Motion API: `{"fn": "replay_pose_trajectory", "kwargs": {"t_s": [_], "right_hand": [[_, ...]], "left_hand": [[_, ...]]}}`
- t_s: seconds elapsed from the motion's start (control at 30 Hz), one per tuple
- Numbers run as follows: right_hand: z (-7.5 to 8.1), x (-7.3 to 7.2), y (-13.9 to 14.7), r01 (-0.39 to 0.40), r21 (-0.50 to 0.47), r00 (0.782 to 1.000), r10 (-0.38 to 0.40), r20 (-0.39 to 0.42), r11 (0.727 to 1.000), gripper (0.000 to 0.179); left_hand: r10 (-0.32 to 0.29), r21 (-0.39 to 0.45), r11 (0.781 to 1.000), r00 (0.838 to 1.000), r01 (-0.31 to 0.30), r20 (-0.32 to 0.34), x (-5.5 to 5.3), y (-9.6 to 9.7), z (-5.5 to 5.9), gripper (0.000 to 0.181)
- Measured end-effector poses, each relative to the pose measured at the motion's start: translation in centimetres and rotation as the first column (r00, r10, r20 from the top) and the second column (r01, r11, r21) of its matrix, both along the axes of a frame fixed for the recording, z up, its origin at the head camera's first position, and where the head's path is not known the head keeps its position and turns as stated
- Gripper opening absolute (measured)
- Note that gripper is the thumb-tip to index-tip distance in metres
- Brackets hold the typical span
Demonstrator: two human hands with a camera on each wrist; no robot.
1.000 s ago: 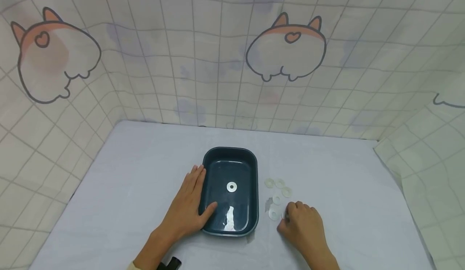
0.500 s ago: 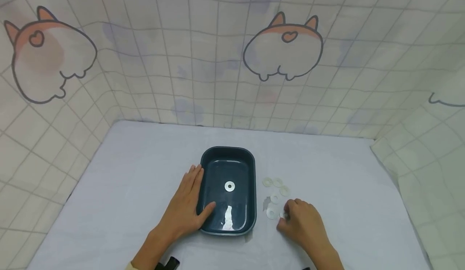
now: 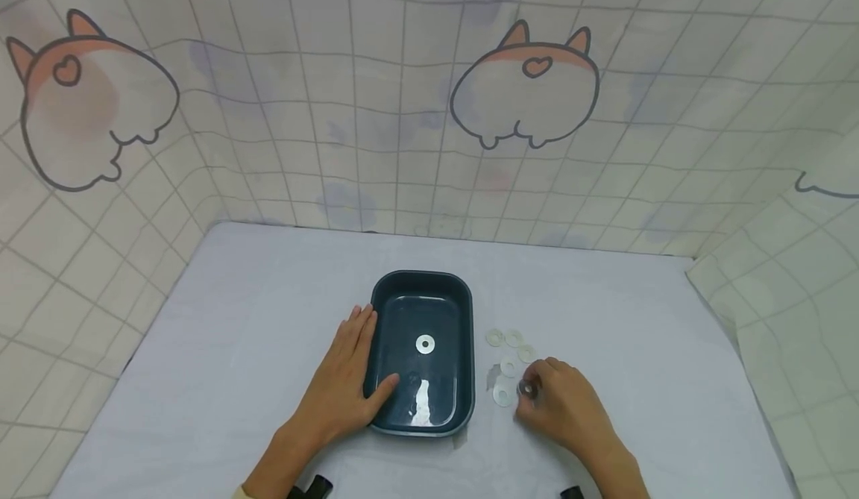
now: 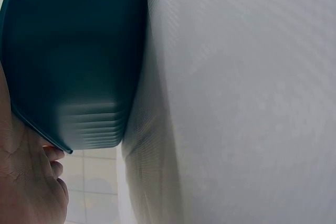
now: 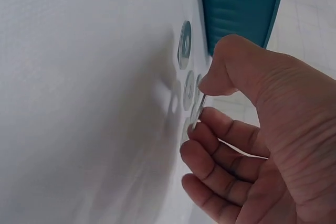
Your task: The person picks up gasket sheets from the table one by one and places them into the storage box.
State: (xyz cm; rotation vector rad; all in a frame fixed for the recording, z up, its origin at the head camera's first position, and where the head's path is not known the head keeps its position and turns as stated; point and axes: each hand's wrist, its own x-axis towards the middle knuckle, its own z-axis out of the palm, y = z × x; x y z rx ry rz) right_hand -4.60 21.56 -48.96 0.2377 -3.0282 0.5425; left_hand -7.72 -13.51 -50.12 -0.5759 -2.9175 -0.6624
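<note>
A dark teal rectangular tray (image 3: 448,380) stands in the middle of the table in the head view, with one flat metal washer (image 3: 425,344) lying on its floor. My left hand (image 3: 345,376) rests on the tray's left side, fingers straight along the outside and thumb over the rim. To the right of the tray, my right hand (image 3: 567,409) pinches a washer (image 5: 198,111) between thumb and fingertips, tilted and just off the cloth. Several washers (image 3: 502,392) lie on the table between that hand and the tray. The right wrist view shows another washer (image 5: 185,44) flat on the cloth.
White cloth (image 3: 268,297) covers the table. A tile-patterned curtain (image 3: 376,141) with cartoon drawings encloses the back and sides. Dark wrist devices show at the bottom edge of the head view. The tray's outer wall (image 4: 79,51) fills the upper left of the left wrist view.
My right hand has lifted a washer slightly from the cloth, and the washer now shows between its fingertips. The left hand and the tray keep their places.
</note>
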Motion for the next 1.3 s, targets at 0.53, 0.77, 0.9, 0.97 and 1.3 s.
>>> {"fn": "replay_pose_trajectory", "kwargs": {"t_s": [0.53, 0.77, 0.9, 0.97, 1.3], "right_hand": [[1.1, -1.5, -0.4, -0.085, -0.055, 0.993, 0.081, -0.084, 0.995, 0.021], [1.7, -2.6, -0.4, -0.132, -0.033, 0.981, 0.126, -0.147, 0.991, 0.023], [2.0, -3.0, -0.5, -0.142, -0.040, 0.979, 0.135, -0.152, 0.989, 0.022], [2.3, -3.3, -0.5, -0.151, -0.036, 0.977, 0.143, -0.158, 0.988, 0.022], [3.7, -4.9, -0.9, -0.216, 0.012, 0.953, 0.213, -0.213, 0.976, 0.021]], "left_hand": [[0.004, -0.008, 1.000, 1.000, -0.004, -0.005, 0.0, -0.1, 0.1, 0.099], [0.009, -0.002, 1.000, 1.000, -0.009, -0.019, 0.1, 0.1, 0.1, 0.099], [0.014, 0.002, 1.000, 0.999, -0.014, -0.044, 0.1, 0.2, 0.0, 0.098], [0.012, 0.012, 1.000, 0.998, -0.011, -0.055, 0.1, 0.3, 0.0, 0.097], [0.001, 0.015, 1.000, 0.999, 0.000, -0.043, 0.0, 0.2, -0.1, 0.098]]}}
